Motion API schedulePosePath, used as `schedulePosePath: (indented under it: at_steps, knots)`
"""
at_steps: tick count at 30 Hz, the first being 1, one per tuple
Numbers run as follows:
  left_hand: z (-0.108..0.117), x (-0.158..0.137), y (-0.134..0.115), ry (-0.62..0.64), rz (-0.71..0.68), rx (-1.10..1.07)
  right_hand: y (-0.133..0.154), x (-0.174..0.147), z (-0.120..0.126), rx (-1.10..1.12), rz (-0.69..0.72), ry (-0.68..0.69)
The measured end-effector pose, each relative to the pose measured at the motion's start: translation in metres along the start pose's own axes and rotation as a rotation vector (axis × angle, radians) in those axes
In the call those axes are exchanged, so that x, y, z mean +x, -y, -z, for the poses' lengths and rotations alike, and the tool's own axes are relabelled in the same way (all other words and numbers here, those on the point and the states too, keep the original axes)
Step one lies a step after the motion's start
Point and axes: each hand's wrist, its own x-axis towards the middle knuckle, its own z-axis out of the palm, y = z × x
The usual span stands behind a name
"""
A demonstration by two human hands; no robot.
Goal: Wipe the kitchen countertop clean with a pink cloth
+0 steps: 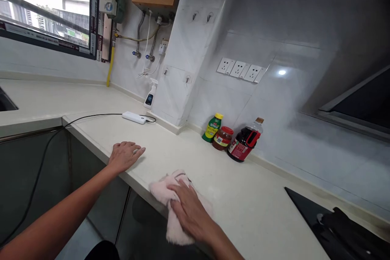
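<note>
My right hand [190,211] presses a fluffy pale pink cloth [175,229] onto the countertop, near its front edge. The thumb lies along a fold of the cloth, and one corner of the cloth hangs past the edge. To the left, my left hand [124,156] rests on the counter edge with its fingers stretched out and nothing in them. The pale countertop [240,203] runs under both hands.
By the wall stand a green bottle [212,128], a red-lidded jar [223,138] and a dark sauce bottle [243,142]. A white power bank [134,117] with a black cable lies behind my left hand. A spray bottle [150,95] and a black hob [307,211] are farther off.
</note>
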Motion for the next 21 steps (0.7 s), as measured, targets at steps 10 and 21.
schedulePosePath:
  at_steps: [10,21]
  knots:
    - [0.004,0.000,0.001,0.003,0.049,0.025,-0.127,0.066,0.050,-0.269,-0.308,-0.038]
    - [-0.001,0.007,0.007,0.054,0.064,0.029,-0.254,-0.189,0.123,-0.513,-0.918,-0.052]
